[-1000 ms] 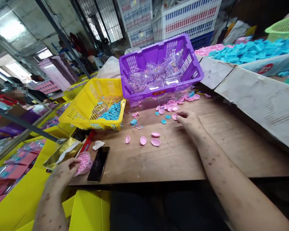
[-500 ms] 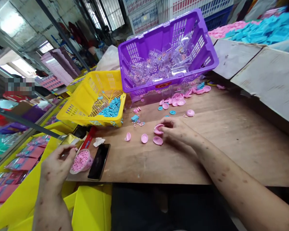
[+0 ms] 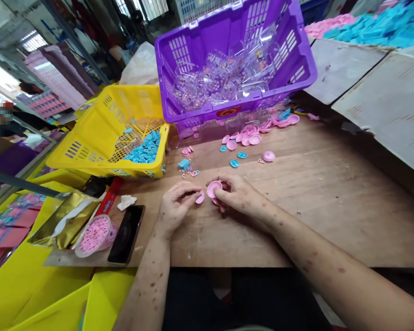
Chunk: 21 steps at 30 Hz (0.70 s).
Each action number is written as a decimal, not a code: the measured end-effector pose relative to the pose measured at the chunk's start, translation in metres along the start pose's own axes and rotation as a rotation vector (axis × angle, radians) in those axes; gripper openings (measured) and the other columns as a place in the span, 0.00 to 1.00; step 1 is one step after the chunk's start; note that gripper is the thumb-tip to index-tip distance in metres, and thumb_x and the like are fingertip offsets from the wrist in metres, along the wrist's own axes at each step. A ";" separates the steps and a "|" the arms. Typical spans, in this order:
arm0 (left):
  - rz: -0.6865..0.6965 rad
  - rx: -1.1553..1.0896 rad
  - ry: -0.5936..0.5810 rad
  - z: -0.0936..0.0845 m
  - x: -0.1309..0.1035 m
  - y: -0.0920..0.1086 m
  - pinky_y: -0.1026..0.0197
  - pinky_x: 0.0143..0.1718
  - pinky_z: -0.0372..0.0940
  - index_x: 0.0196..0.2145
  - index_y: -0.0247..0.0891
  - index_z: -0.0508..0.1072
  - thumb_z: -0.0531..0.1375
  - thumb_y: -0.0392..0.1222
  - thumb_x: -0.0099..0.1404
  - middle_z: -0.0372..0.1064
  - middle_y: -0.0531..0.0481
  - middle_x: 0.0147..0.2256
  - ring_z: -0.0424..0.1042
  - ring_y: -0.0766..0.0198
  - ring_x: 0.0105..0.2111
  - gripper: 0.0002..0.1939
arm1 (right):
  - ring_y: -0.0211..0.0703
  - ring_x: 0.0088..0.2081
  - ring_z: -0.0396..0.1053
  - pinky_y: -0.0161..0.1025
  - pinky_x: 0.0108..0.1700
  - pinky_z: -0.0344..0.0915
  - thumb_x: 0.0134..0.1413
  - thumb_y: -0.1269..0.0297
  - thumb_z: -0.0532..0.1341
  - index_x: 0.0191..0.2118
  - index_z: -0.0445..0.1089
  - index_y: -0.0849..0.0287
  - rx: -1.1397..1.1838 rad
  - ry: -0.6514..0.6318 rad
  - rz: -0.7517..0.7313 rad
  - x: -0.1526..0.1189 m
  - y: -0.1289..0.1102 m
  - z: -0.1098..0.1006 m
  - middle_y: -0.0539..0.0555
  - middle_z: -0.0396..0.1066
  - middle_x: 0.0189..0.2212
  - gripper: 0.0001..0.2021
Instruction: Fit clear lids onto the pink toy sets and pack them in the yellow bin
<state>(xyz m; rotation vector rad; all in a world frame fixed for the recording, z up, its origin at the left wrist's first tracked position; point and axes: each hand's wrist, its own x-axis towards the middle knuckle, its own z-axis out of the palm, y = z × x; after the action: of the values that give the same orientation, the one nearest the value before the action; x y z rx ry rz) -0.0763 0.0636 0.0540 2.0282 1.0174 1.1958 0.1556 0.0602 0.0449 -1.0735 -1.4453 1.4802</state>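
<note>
My left hand [image 3: 179, 206] pinches a small rounded pink plastic piece [image 3: 200, 197] between thumb and fingertips. Just right of it, my right hand [image 3: 237, 196] grips a shallow pink oval plastic shell [image 3: 214, 188], hollow side showing. More pink shows under that shell, but its shape is partly hidden by the fingers. Both hands are close together above the wooden table [image 3: 248, 243], with a narrow gap between the pieces. Beyond them lie blue oval discs [image 3: 242, 155], a domed pink piece [image 3: 268, 156] and a heap of pink shells [image 3: 250, 135].
A purple crate [image 3: 227, 112] of clear packages and a yellow basket [image 3: 86, 158] of blue pieces stand at the back. On the left are a phone [image 3: 127, 235], a tub of pink bits [image 3: 95, 235] and a gold packet [image 3: 64, 220]. White cardboard [image 3: 386, 101] borders the right.
My left hand has moved right from beside the tub to the table's middle and now pinches a pink piece. My right hand has shifted slightly left. The loose shells nearby no longer show on the table.
</note>
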 end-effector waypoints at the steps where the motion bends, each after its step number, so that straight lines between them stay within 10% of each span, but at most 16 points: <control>1: 0.010 -0.014 0.006 0.001 -0.001 -0.002 0.56 0.50 0.78 0.44 0.42 0.87 0.71 0.46 0.75 0.84 0.44 0.43 0.83 0.57 0.45 0.07 | 0.39 0.21 0.75 0.32 0.23 0.70 0.56 0.67 0.63 0.41 0.73 0.55 0.000 -0.002 0.013 0.001 0.000 0.000 0.47 0.77 0.25 0.06; 14: 0.147 0.142 -0.034 0.002 -0.005 -0.001 0.58 0.49 0.75 0.57 0.48 0.86 0.69 0.45 0.79 0.85 0.49 0.43 0.83 0.61 0.43 0.12 | 0.42 0.23 0.77 0.35 0.26 0.73 0.54 0.69 0.63 0.35 0.75 0.55 0.001 -0.022 0.072 -0.001 -0.004 0.005 0.47 0.77 0.23 0.04; 21: 0.139 0.121 -0.060 0.005 -0.003 0.004 0.61 0.48 0.76 0.46 0.42 0.85 0.69 0.37 0.77 0.86 0.50 0.42 0.84 0.62 0.42 0.03 | 0.42 0.22 0.76 0.35 0.25 0.71 0.55 0.69 0.63 0.34 0.74 0.55 -0.027 -0.027 0.060 0.000 -0.002 0.004 0.47 0.77 0.20 0.03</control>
<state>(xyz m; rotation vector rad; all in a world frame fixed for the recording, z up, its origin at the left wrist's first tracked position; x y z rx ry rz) -0.0710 0.0586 0.0534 2.2468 0.9538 1.1604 0.1518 0.0588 0.0471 -1.1261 -1.4667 1.5265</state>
